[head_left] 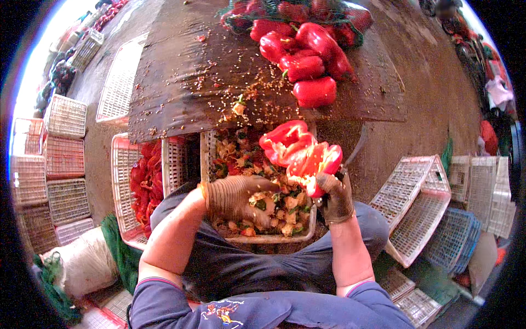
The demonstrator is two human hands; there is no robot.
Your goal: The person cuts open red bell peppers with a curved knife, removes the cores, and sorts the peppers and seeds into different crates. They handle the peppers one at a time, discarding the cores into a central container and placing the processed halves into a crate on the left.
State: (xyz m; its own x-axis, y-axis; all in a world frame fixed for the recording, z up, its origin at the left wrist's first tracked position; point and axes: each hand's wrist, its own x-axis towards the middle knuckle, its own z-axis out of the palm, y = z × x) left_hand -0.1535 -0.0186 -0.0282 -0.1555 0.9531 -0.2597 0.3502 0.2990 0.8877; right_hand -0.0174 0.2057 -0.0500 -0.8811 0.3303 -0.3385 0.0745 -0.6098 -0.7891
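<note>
Pinched in my right hand [335,198], a split red bell pepper [298,151] hangs spread out, its pale inside and seeds showing. A thin grey blade [357,145], apparently a knife's, sticks up from the same gloved hand; its handle is mostly hidden. Over the crate [274,239] between my knees is my left hand [239,198], also gloved, thumb and fingers apart and slightly blurred. Pepper cores [285,216] and seeds fill that crate; one green-and-cream core shows in the gap beside my left fingers.
Whole red peppers [315,66] spill from a green net bag onto a seed-strewn dark board [181,82] ahead. A crate [121,189] of opened red peppers stands left. Stacked crates [66,156] line the left; a tipped white crate [416,208] and blue crates [453,241] are right.
</note>
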